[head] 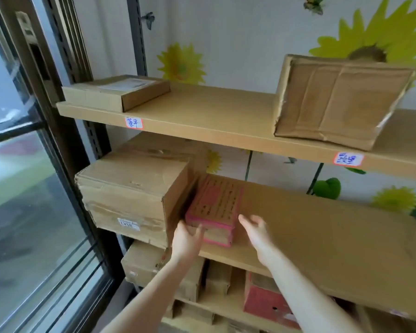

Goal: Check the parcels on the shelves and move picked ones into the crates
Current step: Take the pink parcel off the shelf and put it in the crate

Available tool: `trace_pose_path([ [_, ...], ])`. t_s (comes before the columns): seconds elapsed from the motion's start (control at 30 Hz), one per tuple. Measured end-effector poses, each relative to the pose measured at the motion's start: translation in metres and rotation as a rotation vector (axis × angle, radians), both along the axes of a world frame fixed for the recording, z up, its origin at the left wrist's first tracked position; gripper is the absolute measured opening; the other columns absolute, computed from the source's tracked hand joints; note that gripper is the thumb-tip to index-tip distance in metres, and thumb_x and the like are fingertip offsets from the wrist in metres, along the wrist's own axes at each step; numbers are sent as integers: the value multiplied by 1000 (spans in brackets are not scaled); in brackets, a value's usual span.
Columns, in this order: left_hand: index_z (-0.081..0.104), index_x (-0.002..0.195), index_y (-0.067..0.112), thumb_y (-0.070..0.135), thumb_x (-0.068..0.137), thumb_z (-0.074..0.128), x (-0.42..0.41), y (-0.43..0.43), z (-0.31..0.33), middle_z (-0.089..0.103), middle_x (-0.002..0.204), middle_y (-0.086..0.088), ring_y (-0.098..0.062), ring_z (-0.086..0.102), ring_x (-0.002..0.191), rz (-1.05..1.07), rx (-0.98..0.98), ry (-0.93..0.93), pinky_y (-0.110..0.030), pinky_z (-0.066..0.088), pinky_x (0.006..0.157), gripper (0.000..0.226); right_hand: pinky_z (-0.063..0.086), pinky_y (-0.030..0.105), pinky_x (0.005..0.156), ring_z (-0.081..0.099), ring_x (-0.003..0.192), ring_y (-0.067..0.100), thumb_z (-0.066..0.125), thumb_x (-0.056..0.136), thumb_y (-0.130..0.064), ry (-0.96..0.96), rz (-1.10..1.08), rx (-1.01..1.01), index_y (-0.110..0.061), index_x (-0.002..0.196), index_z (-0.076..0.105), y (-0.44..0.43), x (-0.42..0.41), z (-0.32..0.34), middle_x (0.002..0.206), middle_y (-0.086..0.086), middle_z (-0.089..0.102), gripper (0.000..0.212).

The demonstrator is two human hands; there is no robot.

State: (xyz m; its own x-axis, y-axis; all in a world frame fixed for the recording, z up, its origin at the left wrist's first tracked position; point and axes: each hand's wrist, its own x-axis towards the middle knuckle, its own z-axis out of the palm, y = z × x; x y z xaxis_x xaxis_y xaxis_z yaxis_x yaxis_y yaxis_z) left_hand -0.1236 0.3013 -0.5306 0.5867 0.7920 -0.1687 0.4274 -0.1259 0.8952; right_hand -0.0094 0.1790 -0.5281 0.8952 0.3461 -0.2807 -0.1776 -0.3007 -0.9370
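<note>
The head view is filled by tan shelves set against a wall (250,44) papered with sunflowers, with a dark-framed window (22,188) at the left. On the top shelf (202,116) a worn carton (341,102) and a flat parcel (115,92) are stood well apart; two handwritten labels are stuck on its front edge, their writing too small to be read. On the middle shelf (322,236) a large taped box (135,188) is placed at the left end. The lower shelf is cut off by the frame and partly hidden by the forearms, so its boxes are only dimly made out. A pink-edged parcel (214,207) is laid just beside the large box. The left hand (186,239) is set against its near left corner, fingers spread, not clamped. The right hand (256,230) is held apart, open, just beside its right side.
</note>
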Motion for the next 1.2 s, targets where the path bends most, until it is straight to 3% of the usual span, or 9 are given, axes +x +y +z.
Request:
trace_pose_path([
  [0.17, 32, 140, 3, 35, 96, 40, 29, 21, -13, 49, 135, -17, -33, 45, 125, 11, -60, -12, -39, 36, 105, 55, 33, 37, 102, 37, 133, 27, 51, 90, -46, 57, -16, -78, -15, 143, 29, 37, 21, -19, 148, 7, 35, 66],
  [0.37, 58, 104, 18, 29, 96, 42, 34, 26, -16, 63, 96, 2, -24, 57, 97, 79, -68, -301, -21, 38, 75, 21, 45, 44, 98, 50, 121, 28, 46, 96, -30, 100, -133, -33, -19, 138, 40, 30, 31, -26, 139, 7, 47, 44],
  [0.5, 42, 136, 11, 47, 85, 57, 47, 29, -13, 52, 132, -6, -24, 47, 125, -91, -289, -137, -28, 33, 104, 64, 46, 38, 97, 52, 119, 27, 50, 93, -12, -157, -184, -290, -21, 136, 44, 12, 36, -15, 135, 7, 52, 44],
  [0.57, 58, 116, 20, 56, 77, 62, 54, 27, -6, 62, 112, 4, -10, 59, 106, -221, -438, -99, -20, 44, 92, 53, 48, 32, 91, 56, 112, 23, 49, 93, -15, -246, -168, -339, -20, 131, 51, 7, 33, -10, 130, 7, 57, 38],
  [0.67, 61, 97, 33, 48, 79, 64, 54, 14, 4, 66, 95, 16, 10, 60, 81, -411, -416, -202, -2, 44, 61, 24, 50, 35, 89, 61, 105, 21, 49, 89, -50, 39, -220, -33, -21, 124, 56, 7, 20, 4, 122, 4, 63, 46],
  [0.77, 59, 119, 35, 51, 83, 57, 47, -2, 6, 62, 118, 16, 1, 57, 110, -602, -297, -305, -19, 49, 90, 40, 53, 43, 84, 67, 100, 26, 48, 73, -69, 240, -195, 309, -23, 115, 64, -1, 7, 10, 108, 6, 71, 64],
  [0.93, 47, 132, 20, 29, 89, 57, 36, 2, 11, 41, 138, 3, -3, 31, 132, -509, 32, -368, -13, 29, 101, 45, 48, 40, 93, 64, 106, 24, 48, 79, -46, 318, -292, 693, -14, 128, 52, -28, -8, -4, 119, 11, 66, 58],
  [1.0, 36, 136, 15, 35, 79, 68, 33, 7, 13, 43, 126, 15, 6, 43, 116, -462, -86, -316, -9, 35, 93, 68, 54, 37, 83, 66, 101, 22, 43, 89, -37, 322, -272, 737, -17, 130, 51, -33, -15, -11, 119, 9, 66, 46],
  [1.2, 52, 113, 16, 33, 66, 80, 37, 9, 8, 65, 105, 7, -5, 64, 92, -485, -274, -255, -15, 52, 72, 58, 55, 40, 85, 65, 104, 26, 42, 95, -7, 278, -276, 738, -29, 120, 56, -46, -15, -21, 114, 7, 68, 36],
])
